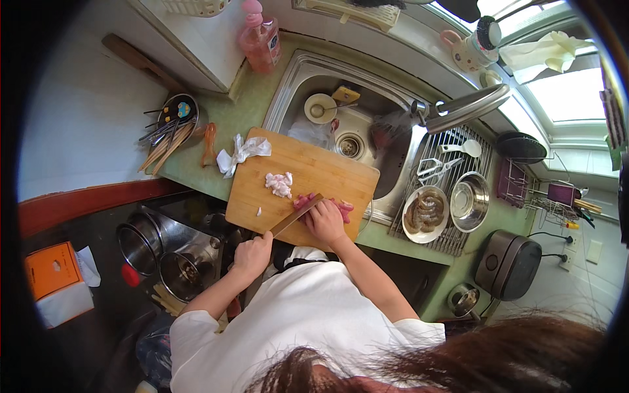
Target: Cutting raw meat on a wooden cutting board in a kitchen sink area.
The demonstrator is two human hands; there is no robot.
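My left hand (253, 255) is closed around the handle of a kitchen knife (295, 216), its blade slanting up to the right across raw red meat. With bent fingers my right hand (325, 221) holds the raw meat (345, 207) beside the blade, partly hiding it. Both are over a wooden cutting board (314, 164), which lies partly over the sink's near edge. A small heap of pale, fatty pieces (279, 184) sits left of the knife. One small white piece (259, 211) lies apart, lower left. Crumpled white paper (243, 153) touches the board's upper left corner.
Beyond the board, the steel sink (354, 125) holds a bowl (320, 108) and plastic bags. At right, a drying rack bears a plate of raw shrimp (425, 214), a metal bowl (470, 202) and kitchen shears (439, 169). A utensil holder (174, 120) and pots (182, 275) are at left.
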